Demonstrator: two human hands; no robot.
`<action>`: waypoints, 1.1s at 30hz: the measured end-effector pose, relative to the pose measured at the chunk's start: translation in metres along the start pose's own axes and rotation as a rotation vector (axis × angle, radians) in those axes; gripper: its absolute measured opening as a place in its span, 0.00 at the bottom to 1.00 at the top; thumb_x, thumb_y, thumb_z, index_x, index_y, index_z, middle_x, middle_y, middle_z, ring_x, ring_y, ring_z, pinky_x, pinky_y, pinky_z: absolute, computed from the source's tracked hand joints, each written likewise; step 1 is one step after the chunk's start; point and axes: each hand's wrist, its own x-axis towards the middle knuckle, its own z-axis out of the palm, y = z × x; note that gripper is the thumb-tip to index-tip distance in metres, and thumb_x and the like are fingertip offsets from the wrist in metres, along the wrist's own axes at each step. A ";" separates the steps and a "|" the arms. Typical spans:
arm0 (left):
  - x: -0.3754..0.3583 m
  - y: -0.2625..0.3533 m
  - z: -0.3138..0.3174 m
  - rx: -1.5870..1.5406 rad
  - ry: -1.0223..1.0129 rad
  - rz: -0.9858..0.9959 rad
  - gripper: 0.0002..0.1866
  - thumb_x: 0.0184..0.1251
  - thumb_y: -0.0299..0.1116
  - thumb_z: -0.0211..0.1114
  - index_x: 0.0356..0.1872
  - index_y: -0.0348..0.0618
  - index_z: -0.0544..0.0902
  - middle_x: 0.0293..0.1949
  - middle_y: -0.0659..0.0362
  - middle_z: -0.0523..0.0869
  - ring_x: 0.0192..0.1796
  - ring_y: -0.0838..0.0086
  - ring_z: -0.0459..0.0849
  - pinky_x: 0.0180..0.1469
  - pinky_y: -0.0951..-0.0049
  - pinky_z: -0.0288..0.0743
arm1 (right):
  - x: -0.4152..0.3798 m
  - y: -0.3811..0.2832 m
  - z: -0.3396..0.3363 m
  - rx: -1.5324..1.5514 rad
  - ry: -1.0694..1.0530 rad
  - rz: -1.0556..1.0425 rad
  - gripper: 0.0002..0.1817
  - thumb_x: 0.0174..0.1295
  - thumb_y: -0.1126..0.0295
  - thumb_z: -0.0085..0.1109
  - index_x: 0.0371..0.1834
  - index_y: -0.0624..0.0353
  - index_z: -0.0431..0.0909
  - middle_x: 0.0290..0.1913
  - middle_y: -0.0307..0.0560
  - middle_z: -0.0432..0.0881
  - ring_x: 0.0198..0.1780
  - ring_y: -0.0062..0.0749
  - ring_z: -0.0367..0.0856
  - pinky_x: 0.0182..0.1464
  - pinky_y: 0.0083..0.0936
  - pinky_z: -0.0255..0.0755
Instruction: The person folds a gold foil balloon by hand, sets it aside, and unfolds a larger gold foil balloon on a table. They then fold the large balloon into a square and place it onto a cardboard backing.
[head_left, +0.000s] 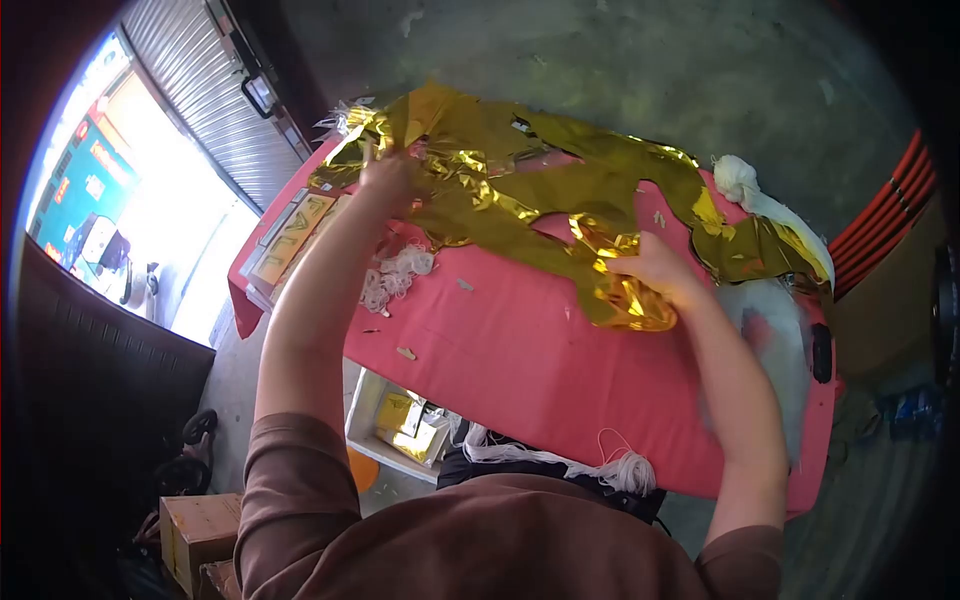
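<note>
A large sheet of gold foil [560,190] with cut-out gaps spreads over the far part of a table with a red cloth [500,340]. At the sheet's left part, my left hand [390,180] reaches onto the foil; its fingers are partly hidden and blurred. My right hand [655,272] is closed on a crumpled edge of the same foil, nearer the table's middle. White string [395,275] lies in a loose heap below my left forearm. Beside that forearm, flat packs with yellow labels [295,240] are stacked at the table's left end.
A white bundle [738,180] sits at the far right edge, and a dark object [821,352] at the right end. White strands [630,470] hang near my lap. Below stands an open box [375,440] holding gold pieces. A cardboard box [200,530] is on the floor at left.
</note>
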 end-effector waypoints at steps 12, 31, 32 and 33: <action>0.015 0.015 0.000 -0.465 0.217 0.082 0.26 0.60 0.53 0.60 0.58 0.53 0.74 0.58 0.51 0.75 0.61 0.58 0.72 0.66 0.42 0.48 | -0.063 -0.028 -0.011 -1.049 0.485 -0.020 0.35 0.52 0.65 0.64 0.64 0.62 0.61 0.62 0.59 0.67 0.58 0.51 0.70 0.57 0.36 0.67; 0.103 0.139 -0.011 -0.474 0.376 0.325 0.21 0.57 0.40 0.62 0.53 0.49 0.77 0.59 0.57 0.74 0.63 0.61 0.70 0.63 0.56 0.61 | -0.040 0.035 0.080 -1.011 0.182 -0.329 0.34 0.63 0.49 0.44 0.70 0.53 0.55 0.72 0.56 0.52 0.74 0.46 0.44 0.72 0.46 0.33; 0.114 0.150 -0.010 -0.446 0.388 0.363 0.21 0.57 0.37 0.61 0.54 0.50 0.76 0.59 0.58 0.74 0.63 0.62 0.70 0.63 0.56 0.61 | -0.042 0.034 0.080 -1.008 0.173 -0.327 0.34 0.63 0.49 0.44 0.70 0.53 0.55 0.72 0.56 0.52 0.74 0.46 0.44 0.72 0.46 0.33; 0.123 0.161 -0.008 -0.453 0.396 0.370 0.21 0.57 0.37 0.61 0.54 0.50 0.76 0.59 0.58 0.74 0.63 0.62 0.70 0.63 0.56 0.61 | -0.042 0.033 0.080 -1.003 0.164 -0.325 0.34 0.63 0.50 0.44 0.70 0.54 0.55 0.72 0.56 0.52 0.74 0.46 0.44 0.72 0.46 0.33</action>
